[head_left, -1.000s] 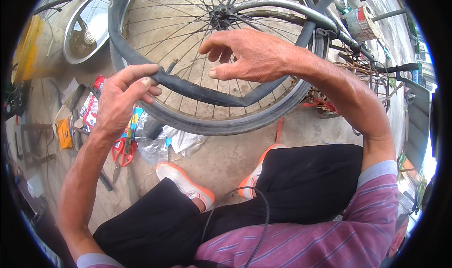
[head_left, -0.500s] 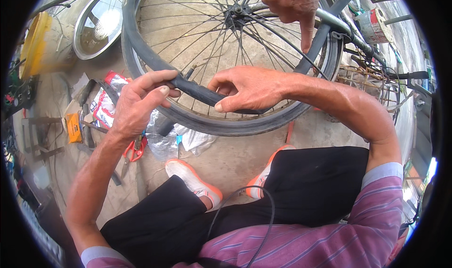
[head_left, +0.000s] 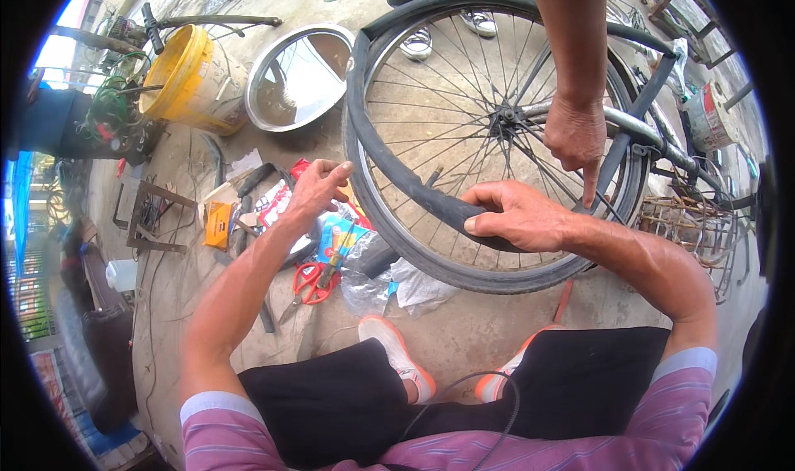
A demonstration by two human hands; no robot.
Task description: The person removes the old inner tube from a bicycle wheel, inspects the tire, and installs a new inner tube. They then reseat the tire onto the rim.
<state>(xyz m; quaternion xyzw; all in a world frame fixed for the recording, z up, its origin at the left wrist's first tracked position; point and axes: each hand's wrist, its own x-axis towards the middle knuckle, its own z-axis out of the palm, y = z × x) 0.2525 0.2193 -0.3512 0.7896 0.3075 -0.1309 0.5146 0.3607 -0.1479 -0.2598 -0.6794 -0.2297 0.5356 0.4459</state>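
Note:
A bicycle wheel with a black tyre (head_left: 489, 284) lies before me, still joined to the bicycle frame (head_left: 633, 123). A black inner tube (head_left: 389, 161) lies loose over the rim, its valve stem (head_left: 434, 175) pointing in among the spokes. My right hand (head_left: 523, 216) grips the tube on the near side, thumb on top and fingers beneath. Left of the tyre, my left hand (head_left: 316, 194) is off the tube, its fingers apart and holding nothing. Another person's hand (head_left: 577, 133) reaches down from above, index finger pointing at the tube's right side.
Red-handled scissors (head_left: 313, 284), an orange packet (head_left: 218, 224) and crumpled clear plastic (head_left: 422, 287) lie at left on the concrete. Behind them stand a yellow bucket (head_left: 157, 98) and a round basin (head_left: 257, 111) of water. A wire basket (head_left: 687, 227) is at right. Someone's shoes (head_left: 416, 44) show beyond the wheel.
My left hand has let go of the tube and moved left, away from it. My right hand stays on the tube. The view has shifted left, and the other person's forearm shows more.

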